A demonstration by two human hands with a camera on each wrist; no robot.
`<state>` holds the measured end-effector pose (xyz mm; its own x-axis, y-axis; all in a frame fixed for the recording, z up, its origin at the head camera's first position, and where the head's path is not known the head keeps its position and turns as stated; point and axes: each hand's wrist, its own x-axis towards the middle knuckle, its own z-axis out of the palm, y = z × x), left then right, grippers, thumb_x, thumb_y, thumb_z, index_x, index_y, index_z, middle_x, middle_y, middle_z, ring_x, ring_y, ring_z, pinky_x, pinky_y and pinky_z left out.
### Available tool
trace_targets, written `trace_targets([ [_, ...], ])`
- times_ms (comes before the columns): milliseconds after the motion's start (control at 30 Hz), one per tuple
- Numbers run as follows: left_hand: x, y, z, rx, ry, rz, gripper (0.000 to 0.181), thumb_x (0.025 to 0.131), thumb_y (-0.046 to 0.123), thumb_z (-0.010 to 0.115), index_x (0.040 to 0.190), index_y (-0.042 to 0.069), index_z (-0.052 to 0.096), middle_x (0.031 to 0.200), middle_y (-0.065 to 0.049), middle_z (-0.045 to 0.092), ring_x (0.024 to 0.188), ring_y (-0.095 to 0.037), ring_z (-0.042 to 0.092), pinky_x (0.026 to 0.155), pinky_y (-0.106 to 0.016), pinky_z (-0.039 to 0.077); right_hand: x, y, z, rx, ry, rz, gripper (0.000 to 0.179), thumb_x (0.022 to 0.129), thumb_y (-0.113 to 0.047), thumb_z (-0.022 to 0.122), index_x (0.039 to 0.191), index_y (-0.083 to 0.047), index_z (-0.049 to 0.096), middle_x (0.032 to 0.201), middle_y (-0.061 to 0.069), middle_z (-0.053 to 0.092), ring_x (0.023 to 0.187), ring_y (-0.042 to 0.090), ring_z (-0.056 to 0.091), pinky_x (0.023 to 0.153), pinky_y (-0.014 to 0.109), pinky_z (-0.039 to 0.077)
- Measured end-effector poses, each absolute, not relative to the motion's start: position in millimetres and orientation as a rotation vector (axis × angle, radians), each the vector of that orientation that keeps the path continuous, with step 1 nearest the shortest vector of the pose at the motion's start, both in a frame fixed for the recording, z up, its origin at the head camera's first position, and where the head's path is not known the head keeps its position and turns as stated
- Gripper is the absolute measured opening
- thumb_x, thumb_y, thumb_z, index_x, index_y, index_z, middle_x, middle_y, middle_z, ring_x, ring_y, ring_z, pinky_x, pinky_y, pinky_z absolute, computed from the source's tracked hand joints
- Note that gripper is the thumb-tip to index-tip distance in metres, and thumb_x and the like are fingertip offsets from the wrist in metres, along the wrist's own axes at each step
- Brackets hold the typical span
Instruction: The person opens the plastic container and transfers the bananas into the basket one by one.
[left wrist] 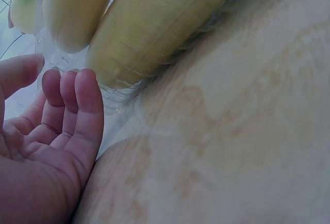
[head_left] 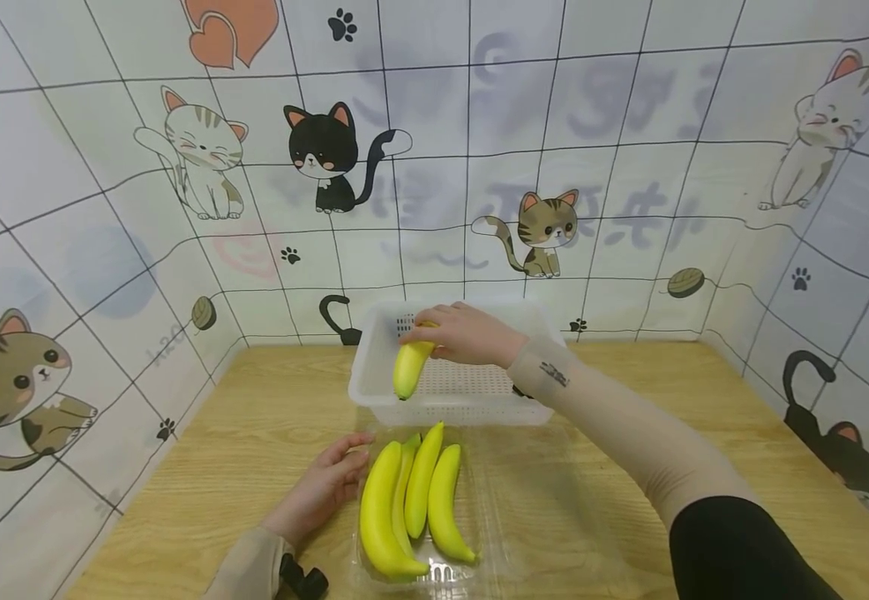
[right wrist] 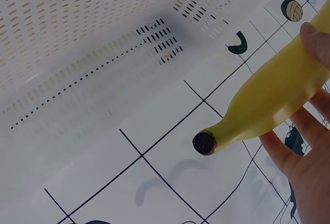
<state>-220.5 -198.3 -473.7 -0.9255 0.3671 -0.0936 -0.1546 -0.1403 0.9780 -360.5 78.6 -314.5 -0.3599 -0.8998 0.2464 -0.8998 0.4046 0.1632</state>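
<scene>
My right hand [head_left: 464,333] grips a yellow banana [head_left: 410,367] above the left part of a white plastic basket [head_left: 362,367]. The right wrist view shows that banana [right wrist: 273,90] between thumb and fingers, its dark stem end pointing out. Several more bananas [head_left: 382,508] lie side by side in a clear plastic tray [head_left: 482,517] in front of the basket. Beside the tray's left edge is my left hand [head_left: 332,479], its fingers loosely bent and holding nothing. In the left wrist view its fingertips are at the tray's ribbed wall [left wrist: 116,97]; whether they touch it I cannot tell.
Everything stands on a wood-grain table [head_left: 629,500]. White sheets printed with cats and grid lines [head_left: 434,183] rise behind the basket and along both sides. Perforated walls and floor of the basket [right wrist: 77,33] show in the right wrist view.
</scene>
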Motion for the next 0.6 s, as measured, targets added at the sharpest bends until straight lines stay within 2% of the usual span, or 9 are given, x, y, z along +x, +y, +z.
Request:
trace_targets([
  [233, -221.3, -198.0, -475.5, 0.25, 1.797, 2.124, 0.031, 0.102, 0.017, 0.049, 0.132, 0.008, 0.043, 0.085, 0.002, 0.054, 0.072, -0.008, 0.053, 0.069, -0.025, 0.049, -365.2, 72.4, -314.9, 1.562, -2.362, 0.001, 0.051, 0.088, -0.018, 0.073, 0.134, -0.031, 0.056, 0.127, 0.002, 0.057, 0.111, 0.022, 0.055, 0.088, 0.042, 0.046],
  [600, -220.9, -197.4, -478.0, 0.241, 1.78, 2.161, 0.031, 0.101, 0.014, 0.051, 0.131, 0.006, 0.044, 0.083, 0.002, 0.052, 0.07, -0.007, 0.052, 0.067, -0.023, 0.049, -375.9, 65.2, -321.7, 1.565, -2.367, -0.04, 0.049, 0.087, -0.018, 0.074, 0.133, -0.028, 0.058, 0.124, 0.003, 0.058, 0.11, 0.023, 0.056, 0.086, 0.043, 0.047],
])
